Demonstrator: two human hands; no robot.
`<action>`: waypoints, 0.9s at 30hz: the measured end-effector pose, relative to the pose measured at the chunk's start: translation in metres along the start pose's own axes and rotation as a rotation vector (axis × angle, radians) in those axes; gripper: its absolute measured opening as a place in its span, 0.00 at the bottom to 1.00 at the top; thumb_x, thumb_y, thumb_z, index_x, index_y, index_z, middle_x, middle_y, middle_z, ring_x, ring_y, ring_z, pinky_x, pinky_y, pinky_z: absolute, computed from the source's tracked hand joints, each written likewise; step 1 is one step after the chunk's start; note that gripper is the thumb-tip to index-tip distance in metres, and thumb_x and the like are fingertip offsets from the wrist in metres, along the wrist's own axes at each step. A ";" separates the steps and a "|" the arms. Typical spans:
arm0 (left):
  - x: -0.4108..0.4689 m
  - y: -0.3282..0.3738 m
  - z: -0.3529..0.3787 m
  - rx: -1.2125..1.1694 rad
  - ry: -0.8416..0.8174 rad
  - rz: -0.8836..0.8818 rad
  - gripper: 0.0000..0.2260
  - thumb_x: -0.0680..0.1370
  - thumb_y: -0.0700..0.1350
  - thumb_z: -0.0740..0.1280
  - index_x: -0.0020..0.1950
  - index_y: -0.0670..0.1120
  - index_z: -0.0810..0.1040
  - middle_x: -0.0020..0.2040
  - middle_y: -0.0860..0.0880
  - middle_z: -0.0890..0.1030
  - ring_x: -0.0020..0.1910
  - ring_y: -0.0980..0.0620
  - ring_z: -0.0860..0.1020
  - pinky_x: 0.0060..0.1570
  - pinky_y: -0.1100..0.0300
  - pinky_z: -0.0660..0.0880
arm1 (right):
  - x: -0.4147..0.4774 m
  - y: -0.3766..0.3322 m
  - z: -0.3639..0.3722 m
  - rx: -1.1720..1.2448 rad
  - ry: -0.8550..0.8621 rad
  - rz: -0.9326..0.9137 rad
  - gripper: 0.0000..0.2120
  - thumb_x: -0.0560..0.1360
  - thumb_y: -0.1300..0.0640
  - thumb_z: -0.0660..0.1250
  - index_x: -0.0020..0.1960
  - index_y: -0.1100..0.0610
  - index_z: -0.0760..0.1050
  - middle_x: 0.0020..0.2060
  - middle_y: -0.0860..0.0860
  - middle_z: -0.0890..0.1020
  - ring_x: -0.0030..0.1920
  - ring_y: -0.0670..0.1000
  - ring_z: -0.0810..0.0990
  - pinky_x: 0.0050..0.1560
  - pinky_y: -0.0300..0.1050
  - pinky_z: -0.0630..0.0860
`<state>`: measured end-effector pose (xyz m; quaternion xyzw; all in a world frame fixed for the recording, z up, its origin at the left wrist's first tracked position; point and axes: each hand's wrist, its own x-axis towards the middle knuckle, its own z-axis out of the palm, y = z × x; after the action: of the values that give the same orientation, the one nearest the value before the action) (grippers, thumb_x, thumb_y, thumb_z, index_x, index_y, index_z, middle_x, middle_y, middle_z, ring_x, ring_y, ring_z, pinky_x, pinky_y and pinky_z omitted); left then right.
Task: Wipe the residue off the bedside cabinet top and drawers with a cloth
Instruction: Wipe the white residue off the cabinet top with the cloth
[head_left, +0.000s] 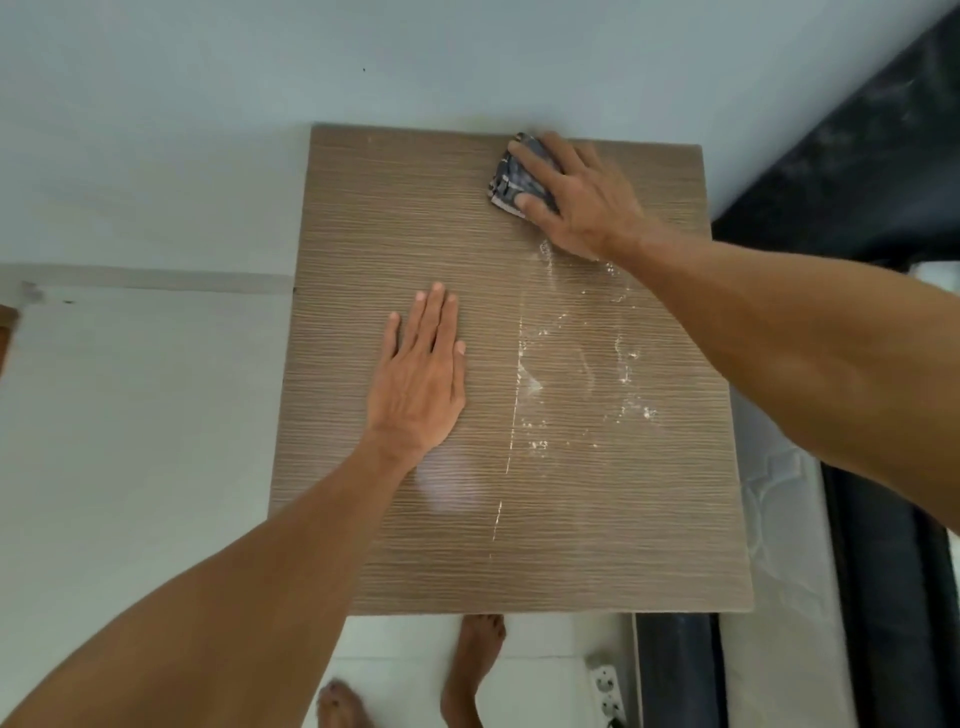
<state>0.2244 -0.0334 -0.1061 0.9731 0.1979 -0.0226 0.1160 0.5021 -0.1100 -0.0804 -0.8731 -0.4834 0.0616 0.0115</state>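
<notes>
I look straight down on the brown, ribbed top of the bedside cabinet (363, 218). White powdery residue (582, 364) streaks its right half, with a thin white line running toward the front edge. My right hand (582, 202) presses a folded dark blue-grey cloth (511, 179) flat near the back right corner; fingers cover most of the cloth. My left hand (421, 379) lies flat, palm down, fingers together, on the middle-left of the top and holds nothing. The drawers are hidden below the top.
A pale wall (260, 78) stands behind the cabinet and white floor tiles (130, 415) lie to its left. A dark bed frame and white mattress edge (779, 493) border the right. My bare feet (472, 670) and a white power strip (605, 691) are below the front edge.
</notes>
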 end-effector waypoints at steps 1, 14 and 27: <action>0.000 0.000 -0.001 0.000 -0.002 -0.002 0.24 0.83 0.49 0.41 0.79 0.43 0.46 0.80 0.46 0.46 0.78 0.49 0.44 0.77 0.48 0.45 | -0.004 -0.003 0.004 -0.002 -0.007 0.015 0.31 0.79 0.34 0.42 0.79 0.44 0.47 0.78 0.55 0.56 0.74 0.59 0.60 0.72 0.58 0.61; 0.000 0.000 -0.003 -0.007 0.011 0.006 0.24 0.83 0.48 0.42 0.78 0.42 0.49 0.80 0.44 0.50 0.79 0.48 0.47 0.77 0.48 0.46 | -0.110 -0.083 0.025 -0.017 -0.029 0.019 0.30 0.81 0.36 0.40 0.80 0.47 0.44 0.80 0.55 0.52 0.78 0.56 0.54 0.76 0.56 0.53; -0.038 -0.025 -0.006 -0.058 0.003 0.071 0.23 0.84 0.46 0.46 0.78 0.39 0.51 0.79 0.40 0.52 0.78 0.43 0.49 0.77 0.47 0.48 | -0.241 -0.174 0.041 0.000 -0.037 0.021 0.29 0.82 0.39 0.45 0.80 0.50 0.50 0.78 0.56 0.57 0.76 0.58 0.59 0.73 0.56 0.59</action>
<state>0.1799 -0.0239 -0.1019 0.9757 0.1640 -0.0110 0.1447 0.2237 -0.2231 -0.0844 -0.8769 -0.4743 0.0779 0.0021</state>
